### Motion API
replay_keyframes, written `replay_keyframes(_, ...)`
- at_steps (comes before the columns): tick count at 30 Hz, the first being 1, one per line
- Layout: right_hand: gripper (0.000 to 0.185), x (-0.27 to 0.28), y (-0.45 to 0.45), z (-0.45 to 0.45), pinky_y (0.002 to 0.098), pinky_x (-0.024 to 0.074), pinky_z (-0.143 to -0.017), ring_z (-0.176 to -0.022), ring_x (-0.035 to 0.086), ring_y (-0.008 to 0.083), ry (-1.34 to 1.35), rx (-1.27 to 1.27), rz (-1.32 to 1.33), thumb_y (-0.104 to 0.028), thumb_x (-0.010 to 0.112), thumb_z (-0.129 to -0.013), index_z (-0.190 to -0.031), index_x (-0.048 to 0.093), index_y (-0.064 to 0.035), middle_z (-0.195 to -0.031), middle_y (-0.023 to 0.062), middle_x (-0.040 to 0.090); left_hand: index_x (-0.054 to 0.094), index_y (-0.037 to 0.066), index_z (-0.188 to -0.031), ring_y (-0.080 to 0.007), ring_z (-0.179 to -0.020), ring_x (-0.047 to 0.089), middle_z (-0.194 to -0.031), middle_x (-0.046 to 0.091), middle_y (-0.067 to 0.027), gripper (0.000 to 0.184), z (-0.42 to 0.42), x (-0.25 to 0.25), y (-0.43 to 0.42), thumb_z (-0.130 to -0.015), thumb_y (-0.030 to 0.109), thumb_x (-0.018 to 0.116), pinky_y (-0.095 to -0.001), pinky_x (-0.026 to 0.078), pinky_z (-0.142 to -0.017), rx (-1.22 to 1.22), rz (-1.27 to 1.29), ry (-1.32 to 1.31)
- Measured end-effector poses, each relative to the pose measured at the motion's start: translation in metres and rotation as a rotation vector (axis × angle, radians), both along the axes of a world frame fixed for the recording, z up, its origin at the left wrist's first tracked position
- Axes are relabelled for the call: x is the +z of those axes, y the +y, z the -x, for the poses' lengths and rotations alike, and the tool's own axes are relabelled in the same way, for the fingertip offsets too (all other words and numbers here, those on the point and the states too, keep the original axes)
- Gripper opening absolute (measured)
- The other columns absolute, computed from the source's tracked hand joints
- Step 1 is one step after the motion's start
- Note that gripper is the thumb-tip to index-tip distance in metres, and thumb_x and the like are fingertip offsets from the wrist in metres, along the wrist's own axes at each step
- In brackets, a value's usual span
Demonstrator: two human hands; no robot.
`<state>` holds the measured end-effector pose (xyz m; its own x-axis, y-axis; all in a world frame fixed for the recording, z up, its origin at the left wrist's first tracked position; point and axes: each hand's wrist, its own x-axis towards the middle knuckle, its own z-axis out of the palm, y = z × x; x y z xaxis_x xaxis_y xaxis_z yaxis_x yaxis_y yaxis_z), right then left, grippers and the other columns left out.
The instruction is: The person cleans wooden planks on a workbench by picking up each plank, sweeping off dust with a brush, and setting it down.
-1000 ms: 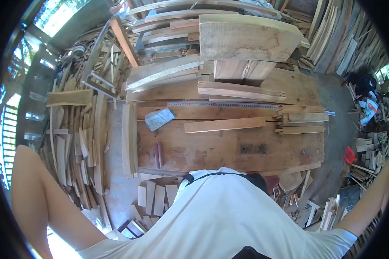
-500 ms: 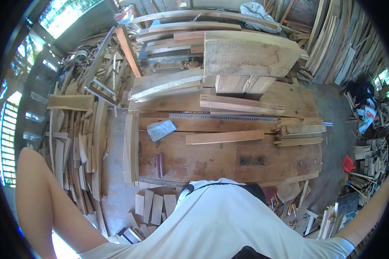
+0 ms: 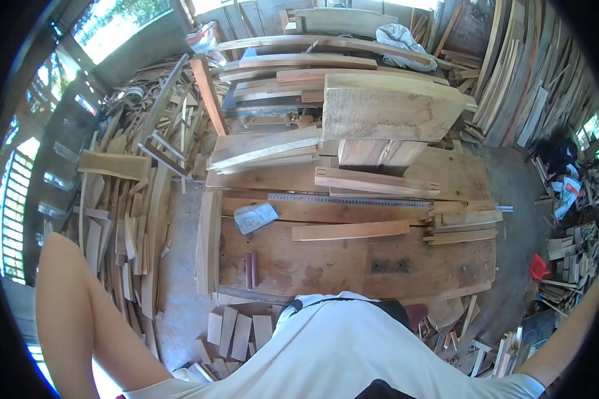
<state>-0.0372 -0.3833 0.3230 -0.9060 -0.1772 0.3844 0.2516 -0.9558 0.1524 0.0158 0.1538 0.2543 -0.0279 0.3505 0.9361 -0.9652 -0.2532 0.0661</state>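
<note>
Both my hands are out of view. My bent left arm (image 3: 70, 312) shows at the lower left, and part of my right arm (image 3: 572, 339) at the lower right edge. In front of my body stands a wooden workbench (image 3: 339, 269). A single wooden strip (image 3: 353, 231) lies across its middle, with a steel ruler (image 3: 346, 201) behind it. To the left are a folded light-blue cloth (image 3: 255, 218) and two short dark reddish sticks (image 3: 251, 270). Several short wooden pieces (image 3: 462, 226) are stacked at the right end. A mortised wooden bar (image 3: 376, 182) lies beyond the ruler.
A thick wood slab (image 3: 393, 106) rests on a block behind the bench. Long boards (image 3: 209, 243) lie along the bench's left end. Scrap wood piles (image 3: 133, 246) flank the left side; offcuts (image 3: 239, 332) lie below. A red dustpan-like object (image 3: 538, 267) is on the right.
The whole view has shifted slightly, so the bench and wood appear lower and a little further right. Nothing on the bench has visibly moved.
</note>
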Motion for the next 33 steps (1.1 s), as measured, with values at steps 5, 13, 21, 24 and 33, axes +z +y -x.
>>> replay_keyframes(5,0.06,-0.003,0.0,0.0,0.0337,0.0412,-0.096,-0.097,0.056,0.0229,-0.004,0.017,-0.004,-0.038,0.068,-0.089,-0.124,0.048,0.0063,-0.11,0.0168,0.057,0.033,0.0,-0.147,-0.035,-0.145,0.029,-0.156,0.032,-0.0191,0.058,-0.003,-0.011,0.004,-0.099,0.029,0.047,-0.0507,0.017,-0.122,0.009,0.027,0.028)
replay_keyframes(13,0.061,-0.009,0.006,-0.013,0.0335,0.0412,-0.097,-0.098,0.056,0.0228,-0.021,0.082,-0.012,-0.038,0.069,-0.089,-0.125,0.048,0.0064,-0.111,0.017,0.057,0.031,0.0,-0.149,-0.0352,-0.146,0.027,-0.157,0.03,-0.0195,0.061,-0.013,0.021,-0.013,-0.099,0.03,0.048,-0.0506,0.015,-0.122,0.061,0.07,0.062)
replay_keyframes(21,0.061,-0.008,0.006,0.014,0.0333,0.0412,-0.097,-0.099,0.056,0.0228,0.023,0.07,0.008,-0.038,0.069,-0.089,-0.126,0.048,0.0065,-0.111,0.0171,0.057,0.029,0.0,-0.15,-0.0354,-0.147,0.026,-0.158,0.028,-0.0199,0.064,-0.018,0.049,-0.05,-0.098,0.031,0.049,-0.0504,0.013,-0.123,0.037,0.14,0.158)
replay_keyframes(24,0.061,-0.008,0.004,0.04,0.0332,0.0412,-0.098,-0.099,0.056,0.0227,0.06,0.029,0.014,-0.038,0.069,-0.089,-0.126,0.048,0.0065,-0.112,0.0172,0.057,0.028,0.0,-0.151,-0.0355,-0.148,0.025,-0.158,0.028,-0.0201,0.065,-0.019,0.052,-0.065,-0.098,0.031,0.049,-0.0503,0.013,-0.123,-0.006,0.162,0.218)
replay_keyframes(33,0.062,0.01,0.016,0.072,0.0329,0.0412,-0.099,-0.1,0.057,0.0227,0.128,-0.026,0.05,-0.038,0.069,-0.089,-0.127,0.048,0.0067,-0.112,0.0173,0.057,0.026,0.001,-0.153,-0.0357,-0.149,0.023,-0.16,0.026,-0.0205,0.068,0.014,-0.073,-0.02,-0.098,0.032,0.05,-0.0502,0.011,-0.124,-0.069,0.247,0.352)
